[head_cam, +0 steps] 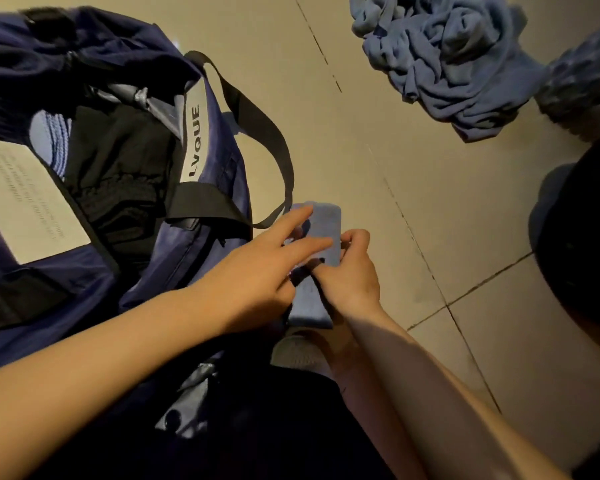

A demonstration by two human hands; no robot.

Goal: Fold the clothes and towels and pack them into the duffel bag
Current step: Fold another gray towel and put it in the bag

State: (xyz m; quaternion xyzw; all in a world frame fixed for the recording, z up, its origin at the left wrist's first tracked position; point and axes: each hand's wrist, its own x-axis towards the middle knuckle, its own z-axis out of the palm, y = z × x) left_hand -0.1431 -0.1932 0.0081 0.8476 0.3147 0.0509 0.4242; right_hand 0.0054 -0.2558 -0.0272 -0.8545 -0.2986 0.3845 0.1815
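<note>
A small folded blue towel [326,223] lies on the tiled floor just right of the open navy duffel bag [215,140]. My left hand [267,265] rests on the towel with straight fingers spread over its top. My right hand [350,275] grips the towel's right edge, fingers curled round it. Inside the bag sit a black garment [118,174] and a folded light-blue piece [49,140]. A crumpled blue towel heap [444,60] lies on the floor at the upper right.
A white printed label [25,199] shows on the bag's inner flap. The bag's black strap [257,123] loops toward the folded towel. A darker blue cloth [582,74] sits at the right edge. A black rounded object [586,237] lies at the right. My pale shoe [295,351] is under my wrists.
</note>
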